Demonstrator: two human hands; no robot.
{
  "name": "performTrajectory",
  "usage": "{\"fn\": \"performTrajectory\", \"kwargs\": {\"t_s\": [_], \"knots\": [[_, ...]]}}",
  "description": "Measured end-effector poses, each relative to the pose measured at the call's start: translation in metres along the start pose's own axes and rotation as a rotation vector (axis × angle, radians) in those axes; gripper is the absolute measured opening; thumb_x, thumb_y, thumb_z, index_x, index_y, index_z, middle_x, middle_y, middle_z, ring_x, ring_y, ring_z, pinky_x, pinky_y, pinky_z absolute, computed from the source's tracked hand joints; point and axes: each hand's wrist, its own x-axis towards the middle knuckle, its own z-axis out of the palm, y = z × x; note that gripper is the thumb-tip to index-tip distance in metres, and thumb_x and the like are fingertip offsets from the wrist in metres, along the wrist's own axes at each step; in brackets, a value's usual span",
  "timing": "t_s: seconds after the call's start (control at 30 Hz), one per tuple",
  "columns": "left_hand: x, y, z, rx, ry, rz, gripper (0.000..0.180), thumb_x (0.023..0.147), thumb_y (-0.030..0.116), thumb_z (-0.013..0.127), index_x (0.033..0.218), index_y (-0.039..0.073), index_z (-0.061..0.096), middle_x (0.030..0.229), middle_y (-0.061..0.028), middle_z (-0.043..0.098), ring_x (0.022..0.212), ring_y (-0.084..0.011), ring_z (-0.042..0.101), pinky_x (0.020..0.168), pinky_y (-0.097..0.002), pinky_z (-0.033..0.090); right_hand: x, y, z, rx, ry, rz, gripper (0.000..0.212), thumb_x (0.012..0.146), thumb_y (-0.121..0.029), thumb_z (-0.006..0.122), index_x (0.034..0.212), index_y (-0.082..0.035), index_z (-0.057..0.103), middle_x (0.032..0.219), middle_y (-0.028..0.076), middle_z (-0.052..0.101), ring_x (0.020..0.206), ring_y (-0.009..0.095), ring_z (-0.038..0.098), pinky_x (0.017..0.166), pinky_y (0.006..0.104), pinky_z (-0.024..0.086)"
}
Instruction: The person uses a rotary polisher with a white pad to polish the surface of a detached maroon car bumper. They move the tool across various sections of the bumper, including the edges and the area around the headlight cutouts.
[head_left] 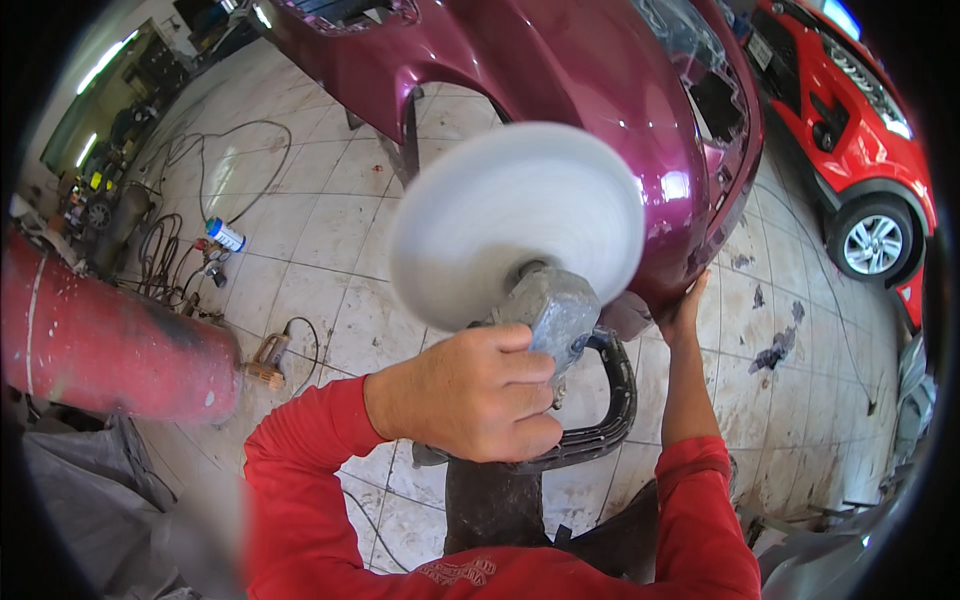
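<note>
A dirty white tile floor [335, 215] spreads under a shiny purple bumper [600, 90], a red car [850, 155] and a red tank [130, 345]. Your left hand [475, 395] curls around the polisher [562, 312] by the bumper; your right hand [687, 310] touches the bumper's edge, but I can't tell its grip. Your red shirt [560, 578] has pale writing, and a small bottle [226, 235] has a blue-and-white label.

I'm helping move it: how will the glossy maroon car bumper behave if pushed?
The glossy maroon car bumper would probably flex, being a broad shell with large openings. Its smooth, shiny surface may feel slippery. Looking hollow, it's likely light for its size.
</note>
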Motion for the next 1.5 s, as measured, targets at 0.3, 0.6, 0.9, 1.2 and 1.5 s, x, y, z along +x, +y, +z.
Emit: {"fn": "performTrajectory", "kwargs": {"t_s": [0.3, 0.6, 0.9, 1.2, 1.5], "knots": [[0.010, -0.051, -0.064, 0.105, 0.234, -0.142, 0.028, 0.059, 0.019, 0.080, 0.078, 0.011, 0.062, 0.070, -0.0023, 0.054, 0.066, -0.0225, 0.055, 0.059, -0.0369, 0.039, 0.016, 0.007, 0.003, -0.093, 0.099, 0.062, 0.134, 0.084, -0.103, 0.035, 0.173, -0.004, 0.016, 0.180, 0.016, 0.021, 0.164, 0.035, 0.025, 0.131, 0.0506, 0.025], [0.022, -0.103, -0.129, 0.258, 0.488, -0.372, 0.023, 0.065, -0.005, 0.075, 0.084, -0.001, 0.063, 0.073, -0.0044, 0.057, 0.069, -0.0167, 0.056, 0.067, -0.0312, 0.046, 0.016, -0.005, 0.024, -0.204, 0.699, -0.110, 0.094, 0.095, -0.079, 0.060, 0.153, -0.005, 0.053, 0.148, 0.011, 0.058, 0.117, 0.028, 0.058, 0.091, 0.0469, 0.046], [0.046, -0.096, -0.138, 0.212, 0.359, -0.588, 0.021, 0.067, -0.005, 0.074, 0.083, -0.002, 0.060, 0.076, -0.0072, 0.055, 0.070, -0.0185, 0.052, 0.065, -0.0306, 0.044, -0.161, 0.038, 0.284, -0.167, -0.820, -0.015, 0.069, 0.095, -0.036, 0.081, 0.148, -0.002, 0.053, 0.130, 0.012, 0.070, 0.127, 0.025, 0.064, 0.109, 0.0442, 0.050], [0.000, -0.071, -0.141, 0.368, 0.411, -0.702, 0.023, 0.070, -0.006, 0.075, 0.087, -0.002, 0.061, 0.090, -0.0082, 0.069, 0.079, -0.0126, 0.061, 0.076, -0.0247, 0.050, -0.190, 0.037, 0.361, -0.327, -0.864, 0.127, 0.095, 0.072, -0.036, 0.100, 0.141, 0.008, 0.052, 0.122, 0.018, 0.071, 0.113, 0.023, 0.070, 0.100, 0.0370, 0.056], [0.028, -0.073, -0.134, 0.377, 0.458, -0.728, 0.021, 0.067, -0.005, 0.070, 0.078, -0.001, 0.053, 0.071, -0.0048, 0.047, 0.063, -0.0157, 0.045, 0.060, -0.0261, 0.038, -0.187, 0.028, 0.358, -0.336, -0.866, 0.120, 0.090, 0.072, -0.030, 0.100, 0.138, 0.007, 0.051, 0.118, 0.017, 0.072, 0.111, 0.023, 0.071, 0.099, 0.0371, 0.057]]}}
